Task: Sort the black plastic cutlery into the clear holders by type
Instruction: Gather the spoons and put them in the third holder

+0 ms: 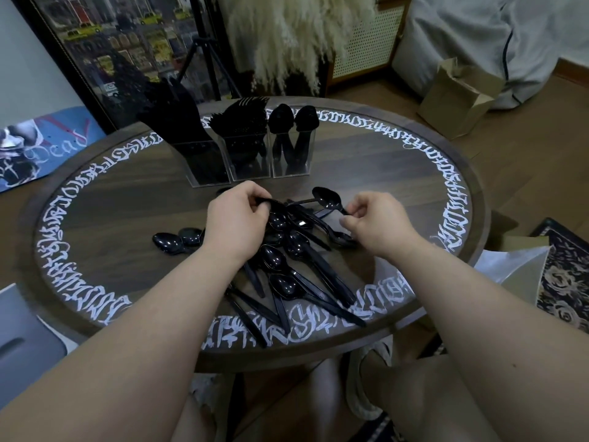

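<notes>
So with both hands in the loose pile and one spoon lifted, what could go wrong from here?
1. The right hand pinches the lifted black plastic spoon only at its handle tip; it could slip or twist loose.
2. The left hand digs into the tangled pile of black cutlery; crossed handles may drag neighbours off the near edge of the round wooden table.
3. The left clear holder is packed and its contents lean; a bump might tip it.
</notes>
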`<state>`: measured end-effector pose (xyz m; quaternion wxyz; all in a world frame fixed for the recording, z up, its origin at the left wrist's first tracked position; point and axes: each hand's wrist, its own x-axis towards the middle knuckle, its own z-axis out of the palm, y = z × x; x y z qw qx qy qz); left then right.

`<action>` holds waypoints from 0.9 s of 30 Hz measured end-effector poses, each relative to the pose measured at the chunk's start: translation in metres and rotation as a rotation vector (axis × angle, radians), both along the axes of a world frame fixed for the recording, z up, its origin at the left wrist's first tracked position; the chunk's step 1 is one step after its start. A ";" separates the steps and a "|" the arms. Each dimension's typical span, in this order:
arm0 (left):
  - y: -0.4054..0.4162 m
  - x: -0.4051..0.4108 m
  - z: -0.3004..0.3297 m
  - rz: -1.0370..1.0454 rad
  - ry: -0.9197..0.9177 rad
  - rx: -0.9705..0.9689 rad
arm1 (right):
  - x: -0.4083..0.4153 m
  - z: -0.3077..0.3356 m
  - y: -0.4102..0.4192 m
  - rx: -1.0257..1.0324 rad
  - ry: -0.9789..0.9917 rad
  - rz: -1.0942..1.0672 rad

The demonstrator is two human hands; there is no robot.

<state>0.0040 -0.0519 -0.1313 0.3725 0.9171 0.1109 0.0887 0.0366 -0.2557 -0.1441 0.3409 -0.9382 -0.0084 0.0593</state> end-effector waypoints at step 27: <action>0.003 -0.008 0.016 -0.029 0.129 -0.694 | -0.012 0.026 0.067 0.755 0.212 0.098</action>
